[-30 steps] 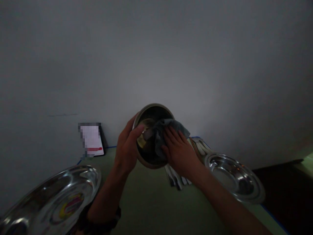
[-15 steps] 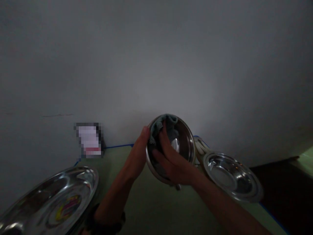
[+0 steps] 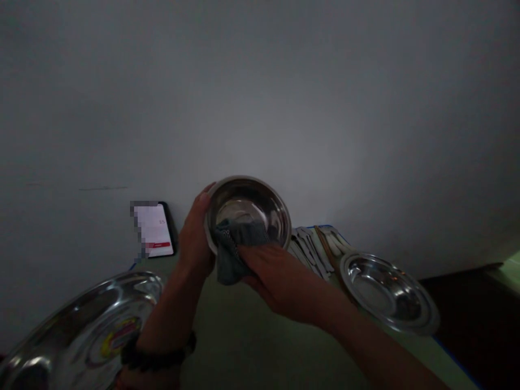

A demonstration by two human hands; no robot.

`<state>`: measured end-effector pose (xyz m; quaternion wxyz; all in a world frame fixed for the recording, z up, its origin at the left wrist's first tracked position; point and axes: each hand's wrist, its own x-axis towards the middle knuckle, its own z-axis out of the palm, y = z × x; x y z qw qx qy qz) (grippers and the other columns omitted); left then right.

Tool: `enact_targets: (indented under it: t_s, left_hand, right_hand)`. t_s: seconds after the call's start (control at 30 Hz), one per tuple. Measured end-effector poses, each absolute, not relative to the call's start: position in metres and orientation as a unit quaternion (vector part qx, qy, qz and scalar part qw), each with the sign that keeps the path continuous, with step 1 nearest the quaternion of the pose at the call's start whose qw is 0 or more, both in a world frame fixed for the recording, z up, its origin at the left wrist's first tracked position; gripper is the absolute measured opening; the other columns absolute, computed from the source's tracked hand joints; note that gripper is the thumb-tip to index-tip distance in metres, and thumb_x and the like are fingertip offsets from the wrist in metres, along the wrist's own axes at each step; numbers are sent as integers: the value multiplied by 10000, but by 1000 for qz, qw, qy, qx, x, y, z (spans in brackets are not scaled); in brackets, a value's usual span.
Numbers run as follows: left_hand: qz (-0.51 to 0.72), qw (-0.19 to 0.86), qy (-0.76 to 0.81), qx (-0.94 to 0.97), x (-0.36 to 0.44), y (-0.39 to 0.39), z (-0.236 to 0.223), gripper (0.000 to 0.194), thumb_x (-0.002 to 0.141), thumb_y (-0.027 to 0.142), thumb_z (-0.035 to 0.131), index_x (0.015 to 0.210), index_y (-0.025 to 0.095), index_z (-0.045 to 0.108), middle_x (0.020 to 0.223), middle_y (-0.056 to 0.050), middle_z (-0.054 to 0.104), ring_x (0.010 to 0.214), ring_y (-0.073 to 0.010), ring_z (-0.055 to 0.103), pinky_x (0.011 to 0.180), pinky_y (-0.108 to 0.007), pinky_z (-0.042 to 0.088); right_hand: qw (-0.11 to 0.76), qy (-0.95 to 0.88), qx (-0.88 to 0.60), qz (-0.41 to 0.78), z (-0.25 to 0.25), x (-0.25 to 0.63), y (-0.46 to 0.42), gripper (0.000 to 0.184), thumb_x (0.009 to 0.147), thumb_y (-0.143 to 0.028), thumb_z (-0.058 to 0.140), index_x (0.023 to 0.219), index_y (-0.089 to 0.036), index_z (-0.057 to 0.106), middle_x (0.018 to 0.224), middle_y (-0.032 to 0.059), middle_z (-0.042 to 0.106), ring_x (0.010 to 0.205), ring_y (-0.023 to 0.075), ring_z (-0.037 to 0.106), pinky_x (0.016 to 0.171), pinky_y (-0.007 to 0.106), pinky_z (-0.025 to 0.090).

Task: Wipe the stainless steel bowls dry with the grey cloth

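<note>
Steel bowl [image 3: 247, 214] held up off the table, in front of the wall, tilted so its open side faces the camera, probably so the inside can be seen and reached. Left hand [image 3: 194, 238] grips the bowl's left rim, thumb hooked over the edge, other fingers behind the bowl and hidden; this steadies it against the push from the other side. Right hand [image 3: 272, 273] clamps a grey cloth [image 3: 231, 249] over the bowl's lower rim, fingers pressed together on the cloth, thumb not clear. Cloth is partly inside the bowl, partly hanging below it. Behind the right hand, a row of cutlery [image 3: 312, 249] lies flat on the green table [image 3: 244, 346]. Right of that, a shallow steel dish [image 3: 388, 292]. Lower left, a big steel tray [image 3: 85, 330]. A phone [image 3: 156, 230] leans against the wall [image 3: 284, 108]. Dim light, detail poor.
</note>
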<state>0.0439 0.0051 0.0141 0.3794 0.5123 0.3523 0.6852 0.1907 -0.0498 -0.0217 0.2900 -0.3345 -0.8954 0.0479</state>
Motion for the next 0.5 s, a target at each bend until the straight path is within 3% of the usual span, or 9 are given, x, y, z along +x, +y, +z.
enact_targets:
  t_s: [0.13,0.3,0.4,0.5]
  left_hand:
    - [701,392,357,477,38,11,15,361,867,469,451,1060,230,641,1046,-33,700,1066,-239,621,899,-360,515]
    - [660,423,386,487,34,8,17,349,819,501,506,887,208,684,908,-93,717,1053,-305,618,844,-434,536]
    - [593,486,396,505,30,10,10,435,773,533,564,1046,211,669,1031,-137,702,1054,-350,620,782,-497,542]
    - [531,507,399,549,26,17,-4,470,788,561,549,1118,241,650,1119,-140,680,1089,-338,610,796,-500,533]
  right_hand:
    - [290,-893,-337,-75,-22,208,-32,316,914,-127,453,1203,-187,565,1112,68,673,1086,188,576,1072,412,353]
    - [335,-881,-321,-98,-8,238,-24,162,896,-202,519,998,-220,644,963,42,696,991,186,599,1053,436,356]
    - [407,-856,-318,-13,0,254,-28,180,914,-263,472,941,-221,644,894,41,690,881,177,620,879,379,475]
    - [484,-782,-387,65,1,263,-31,261,920,-376,455,850,-213,646,748,8,654,703,150,596,661,281,489]
